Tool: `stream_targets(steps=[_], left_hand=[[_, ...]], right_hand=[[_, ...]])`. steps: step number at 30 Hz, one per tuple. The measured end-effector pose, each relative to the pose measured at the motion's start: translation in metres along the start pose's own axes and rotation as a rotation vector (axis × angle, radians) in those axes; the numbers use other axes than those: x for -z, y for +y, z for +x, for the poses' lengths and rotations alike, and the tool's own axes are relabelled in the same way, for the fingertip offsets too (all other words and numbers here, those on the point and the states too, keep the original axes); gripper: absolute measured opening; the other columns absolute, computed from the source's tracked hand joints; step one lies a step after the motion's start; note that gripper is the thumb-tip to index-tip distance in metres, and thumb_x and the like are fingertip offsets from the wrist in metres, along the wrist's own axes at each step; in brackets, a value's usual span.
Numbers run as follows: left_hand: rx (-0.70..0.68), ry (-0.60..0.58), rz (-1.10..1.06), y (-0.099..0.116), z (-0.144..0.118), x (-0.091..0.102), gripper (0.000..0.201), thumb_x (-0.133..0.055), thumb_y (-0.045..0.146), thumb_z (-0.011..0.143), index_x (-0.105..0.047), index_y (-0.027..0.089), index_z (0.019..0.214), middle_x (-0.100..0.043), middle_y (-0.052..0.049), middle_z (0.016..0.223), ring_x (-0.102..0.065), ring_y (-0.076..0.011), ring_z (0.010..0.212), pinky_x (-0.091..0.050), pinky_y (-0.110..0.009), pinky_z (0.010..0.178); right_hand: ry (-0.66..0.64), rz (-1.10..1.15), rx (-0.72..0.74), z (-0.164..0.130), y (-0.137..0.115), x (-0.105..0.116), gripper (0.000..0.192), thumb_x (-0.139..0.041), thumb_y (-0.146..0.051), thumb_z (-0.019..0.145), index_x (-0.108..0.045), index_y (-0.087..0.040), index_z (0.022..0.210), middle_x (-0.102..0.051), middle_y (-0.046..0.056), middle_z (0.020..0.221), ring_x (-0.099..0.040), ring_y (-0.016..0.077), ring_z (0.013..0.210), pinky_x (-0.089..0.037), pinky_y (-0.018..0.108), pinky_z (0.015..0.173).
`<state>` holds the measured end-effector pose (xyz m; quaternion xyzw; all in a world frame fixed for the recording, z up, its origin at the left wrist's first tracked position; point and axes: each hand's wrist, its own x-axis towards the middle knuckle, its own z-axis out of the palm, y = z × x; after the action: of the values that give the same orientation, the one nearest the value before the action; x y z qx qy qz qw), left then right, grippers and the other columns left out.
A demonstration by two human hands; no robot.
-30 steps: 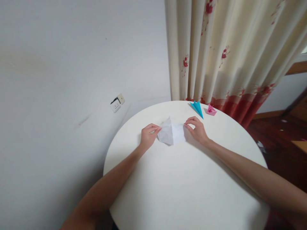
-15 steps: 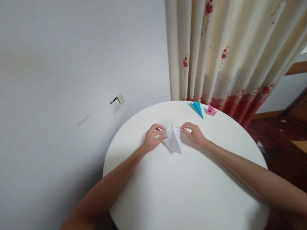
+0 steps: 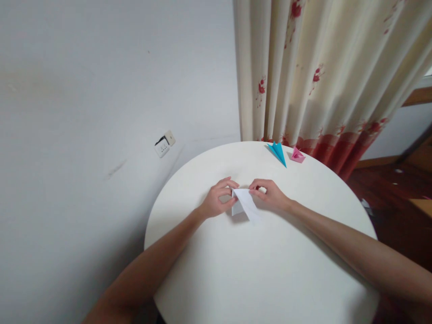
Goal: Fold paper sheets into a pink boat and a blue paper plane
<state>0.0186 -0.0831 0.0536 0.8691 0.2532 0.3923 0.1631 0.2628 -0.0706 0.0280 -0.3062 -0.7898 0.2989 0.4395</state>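
Observation:
A folded white paper (image 3: 245, 204) is held just above the round white table (image 3: 263, 270), near its middle. My left hand (image 3: 218, 200) pinches the paper's upper left corner. My right hand (image 3: 270, 194) pinches the upper right edge. The two hands are close together, thumbs and fingertips almost meeting over the fold. The paper hangs down in a narrow pointed shape toward me.
A blue folded paper shape (image 3: 278, 152) and a small pink folded paper shape (image 3: 297, 155) lie at the table's far edge. A cream curtain with red flowers (image 3: 320, 72) hangs behind. A white wall with a socket (image 3: 164, 145) stands on the left.
My hands have come together and moved slightly toward me. The paper has gone from a wide flat shape to a narrow folded one held between both hands.

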Motion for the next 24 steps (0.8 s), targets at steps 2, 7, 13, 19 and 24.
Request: stream_targets(steps=[2, 7, 13, 19, 24], left_hand=[[0.004, 0.064, -0.014, 0.003, 0.001, 0.001, 0.025, -0.063, 0.036, 0.091, -0.065, 0.021, 0.072, -0.070, -0.008, 0.090, -0.067, -0.0210, 0.091, -0.048, -0.044, 0.101], [0.156, 0.160, -0.159, 0.011, 0.004, 0.002, 0.036, -0.059, 0.044, 0.094, -0.059, 0.019, 0.067, -0.063, -0.005, 0.078, -0.060, -0.0172, 0.075, -0.050, -0.030, 0.072], [0.476, 0.130, -0.422, 0.005, 0.007, -0.004, 0.042, -0.060, 0.054, 0.089, -0.056, 0.018, 0.066, -0.055, 0.000, 0.064, -0.054, -0.0141, 0.063, -0.044, -0.026, 0.060], [0.769, 0.062, -0.773, -0.004, 0.004, -0.006, 0.032, -0.070, 0.046, 0.079, -0.058, 0.016, 0.071, -0.059, -0.001, 0.065, -0.054, -0.0126, 0.056, -0.041, -0.024, 0.053], [0.889, 0.035, -0.818, -0.002, 0.003, -0.007, 0.038, -0.074, 0.049, 0.074, -0.058, 0.015, 0.072, -0.055, 0.002, 0.062, -0.048, -0.0099, 0.053, -0.033, -0.022, 0.051]], right_hand=[[0.011, 0.034, -0.038, 0.000, -0.003, -0.001, 0.023, -0.061, -0.039, 0.091, -0.069, -0.020, 0.081, -0.069, 0.003, 0.077, -0.061, 0.0172, 0.071, -0.048, 0.029, 0.067], [0.054, 0.186, -0.123, 0.000, -0.008, -0.005, 0.024, -0.065, -0.043, 0.087, -0.066, -0.020, 0.080, -0.062, 0.000, 0.069, -0.057, 0.0150, 0.064, -0.045, 0.027, 0.061], [0.114, 0.351, -0.166, 0.002, -0.006, -0.008, 0.025, -0.069, -0.045, 0.082, -0.062, -0.022, 0.087, -0.055, -0.003, 0.066, -0.051, 0.0128, 0.060, -0.044, 0.026, 0.058], [0.188, 0.241, -0.151, 0.002, 0.003, -0.004, 0.010, -0.064, -0.029, 0.081, -0.066, -0.019, 0.083, -0.063, 0.000, 0.075, -0.056, 0.0142, 0.066, -0.043, 0.026, 0.060], [0.105, 0.316, -0.202, 0.004, 0.002, -0.002, 0.015, -0.064, -0.031, 0.078, -0.071, -0.017, 0.080, -0.066, 0.001, 0.074, -0.056, 0.0146, 0.066, -0.043, 0.027, 0.062]])
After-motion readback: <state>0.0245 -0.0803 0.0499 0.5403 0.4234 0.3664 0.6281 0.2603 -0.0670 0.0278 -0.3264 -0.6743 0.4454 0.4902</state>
